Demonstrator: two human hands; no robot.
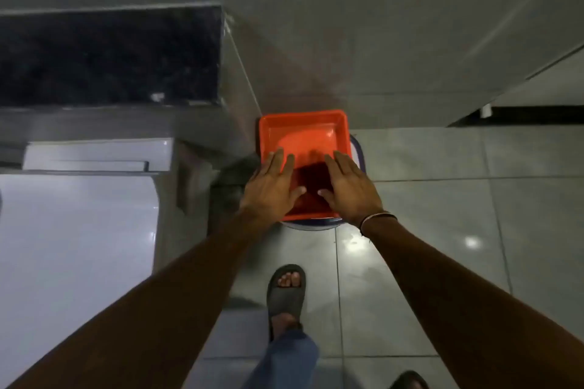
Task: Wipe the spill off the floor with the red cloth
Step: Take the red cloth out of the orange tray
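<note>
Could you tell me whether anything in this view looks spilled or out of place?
A wet sheen lies on the floor tiles just in front of the orange tub, which sits askew atop a round blue-rimmed container. Both hands, left and right, hover open over a dark red patch inside the tub.

Both arms stretched fwd, palms down. Left hand [271, 188] and right hand [350, 189] flat, fingers spread, thumbs pointing inward, near each other, not touching. Nothing gripped.
</note>
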